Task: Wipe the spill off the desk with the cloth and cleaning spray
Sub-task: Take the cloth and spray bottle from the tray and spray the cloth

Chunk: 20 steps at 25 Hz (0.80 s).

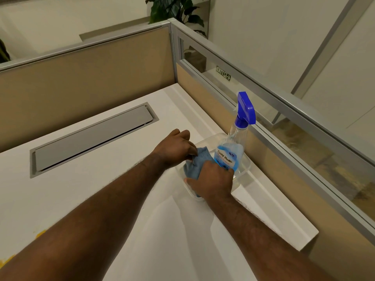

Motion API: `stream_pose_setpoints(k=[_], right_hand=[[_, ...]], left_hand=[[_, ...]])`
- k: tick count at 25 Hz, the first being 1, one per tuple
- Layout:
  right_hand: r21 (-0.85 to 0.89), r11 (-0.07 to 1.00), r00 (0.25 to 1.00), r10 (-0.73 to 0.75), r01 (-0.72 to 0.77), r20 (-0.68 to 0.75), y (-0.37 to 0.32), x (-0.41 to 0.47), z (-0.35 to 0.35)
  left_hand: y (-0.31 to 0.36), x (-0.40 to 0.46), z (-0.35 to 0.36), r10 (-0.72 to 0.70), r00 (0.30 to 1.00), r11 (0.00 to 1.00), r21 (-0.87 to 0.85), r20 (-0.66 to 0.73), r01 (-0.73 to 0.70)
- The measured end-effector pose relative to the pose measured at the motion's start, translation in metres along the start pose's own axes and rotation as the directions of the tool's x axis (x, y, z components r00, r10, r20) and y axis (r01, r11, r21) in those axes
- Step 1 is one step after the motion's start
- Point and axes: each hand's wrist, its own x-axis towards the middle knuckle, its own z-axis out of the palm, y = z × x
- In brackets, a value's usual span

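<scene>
Head view: both hands meet over a shallow clear plastic tray (246,168) at the right side of the white desk (158,110), beside the tan-and-glass cubicle partition (269,110); the left hand (174,148) pinches the upper edge of a crumpled light-blue microfibre cloth (195,164) between thumb and fingers, closed on the fabric; the right hand (213,179) is curled over the cloth's lower bunch, its fingers wrapped down so the hold reads as closed on the cloth as well, though the fingertips are hidden; the cloth sits between the two hands, inside the tray, touching both. A clear spray bottle with blue liquid and a blue trigger head (235,151) stands upright in the same tray, just beside the right hand's knuckles and not held. Yellow smears of spill (41,233) show at the lower left of the desk, partly hidden by the left forearm, well apart from the tray. The step in hand appears to be gathering the cloth from the tray, the spill as yet unwiped; the next move would call for lifting the cloth clear, freeing one hand to take the bottle by its neck, and carrying both across to the yellow marks. A grey metal cable hatch (91,138) lies flush in the desk to the left of the hands.
</scene>
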Motion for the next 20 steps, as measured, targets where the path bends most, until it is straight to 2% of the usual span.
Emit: stream_pose_setpoints(k=[2,6,8,10,12,14,16,18,20], right_hand=[[0.127,0.991,0.990,0.067,-0.051,-0.124,0.000,-0.006,-0.006],[-0.050,0.998,0.964,0.034,-0.049,-0.263,0.004,-0.011,-0.024],[-0.083,0.996,0.927,-0.002,-0.031,-0.375,0.006,-0.016,-0.043],[-0.051,0.998,0.877,-0.058,0.038,-0.478,0.005,-0.023,-0.065],[0.112,0.982,0.864,-0.079,0.155,-0.496,0.003,-0.025,-0.091],[0.343,0.911,0.904,-0.069,0.230,-0.421,0.000,-0.023,-0.117],[0.538,0.802,0.946,-0.099,0.260,-0.310,-0.008,-0.018,-0.137],[0.622,0.735,0.962,-0.174,0.270,-0.212,-0.018,-0.014,-0.146],[0.731,0.635,0.963,-0.243,0.251,-0.120,-0.031,-0.012,-0.147]], left_hand=[[-0.001,0.001,-0.008,-0.018,0.998,0.997,-0.073,-0.055,0.014],[-0.005,-0.003,-0.026,-0.094,0.984,0.976,-0.209,-0.154,0.060],[-0.008,-0.009,-0.036,-0.177,0.967,0.944,-0.311,-0.184,0.113],[-0.013,-0.019,-0.048,-0.278,0.939,0.867,-0.474,-0.204,0.153],[-0.017,-0.035,-0.059,-0.411,0.892,0.699,-0.692,-0.185,0.179],[-0.020,-0.055,-0.067,-0.530,0.840,0.449,-0.878,-0.112,0.166],[-0.020,-0.078,-0.071,-0.595,0.802,0.248,-0.960,-0.046,0.129],[-0.019,-0.104,-0.072,-0.617,0.787,0.074,-0.994,0.018,0.081],[-0.016,-0.130,-0.070,-0.603,0.795,-0.054,-0.997,0.075,0.053]])
